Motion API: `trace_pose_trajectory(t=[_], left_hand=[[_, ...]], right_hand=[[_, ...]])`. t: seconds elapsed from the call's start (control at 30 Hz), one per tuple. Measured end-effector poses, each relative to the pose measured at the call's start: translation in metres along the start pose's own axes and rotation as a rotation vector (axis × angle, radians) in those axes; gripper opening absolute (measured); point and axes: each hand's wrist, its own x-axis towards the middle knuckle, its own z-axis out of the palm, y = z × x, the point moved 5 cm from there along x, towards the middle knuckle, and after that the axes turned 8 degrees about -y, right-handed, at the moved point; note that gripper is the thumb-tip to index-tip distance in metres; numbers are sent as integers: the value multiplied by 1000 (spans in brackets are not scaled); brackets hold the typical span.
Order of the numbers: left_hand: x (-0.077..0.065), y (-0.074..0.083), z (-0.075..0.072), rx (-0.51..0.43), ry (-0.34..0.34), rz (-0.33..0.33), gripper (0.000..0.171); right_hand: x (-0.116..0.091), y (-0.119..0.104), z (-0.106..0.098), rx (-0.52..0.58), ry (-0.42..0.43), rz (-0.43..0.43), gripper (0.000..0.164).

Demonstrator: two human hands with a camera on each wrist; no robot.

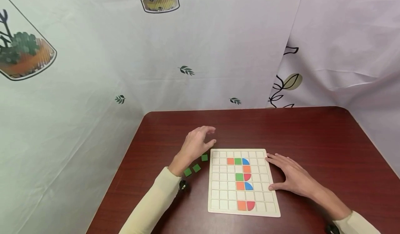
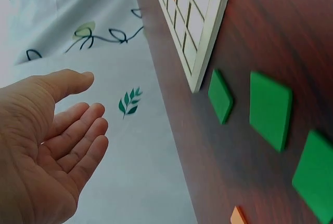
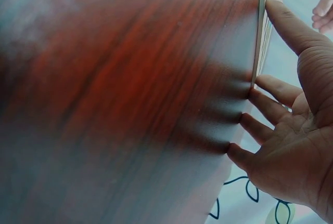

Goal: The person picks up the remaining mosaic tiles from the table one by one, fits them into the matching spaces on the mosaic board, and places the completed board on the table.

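Observation:
A cream gridded board [image 1: 224,194] lies flat on the table. Orange and green squares and blue and red quarter-round tiles [image 1: 251,205] sit in some of its cells. My left hand [image 1: 196,143] hovers off the board's far left corner, thumb and fingers apart, with nothing in it. Beside the board's left edge lie three green square tiles [image 1: 196,168], also seen as green tiles [image 2: 270,110] in the left wrist view. My right hand [image 1: 293,175] rests at the board's right edge. Its thumb and fingertips touch the rim, the fingers spread and fairly straight [image 3: 291,146].
A dark red wood-grain table [image 1: 315,140] carries everything, its far edge against a white printed cloth [image 1: 218,46]. In the left wrist view, a small part of an orange tile [image 2: 238,216] shows at the bottom; in the head view I cannot see it.

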Motion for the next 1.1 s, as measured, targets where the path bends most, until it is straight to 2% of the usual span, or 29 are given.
trace_pose_trajectory(t=[0.2, 0.43, 0.77, 1.1], left_hand=[[-5, -19, -9, -29, 31, -58, 45], [-15, -35, -10, -15, 18, -126, 45], [-34, -49, 7, -11, -32, -175, 41], [-45, -50, 23, -42, -96, -190, 36]], right_hand=[[0, 0, 0, 2, 1, -3, 98], [0, 0, 0, 2, 9, -7, 98], [0, -1, -1, -4, 4, -4, 98], [-1, -1, -1, 3, -2, 2, 99]])
